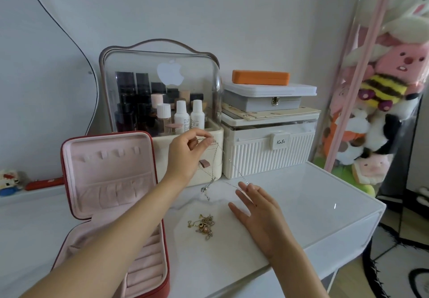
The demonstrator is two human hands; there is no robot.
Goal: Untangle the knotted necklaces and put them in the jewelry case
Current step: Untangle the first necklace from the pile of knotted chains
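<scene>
— Silver necklace (217, 158), where is it?
— Pinched mid-frame in the left hand (185, 156)'s grip; right hand (260, 211) released, fingers straight at its lower end.
— Any writing?
— "KaS" on the white box (269, 151); gold tangle (203, 225) lies on the counter (325, 195)

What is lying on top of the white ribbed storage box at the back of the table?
On the white ribbed box lies a wooden board, then a grey latched case, a white flat case and an orange case. Their contents are hidden.
</scene>
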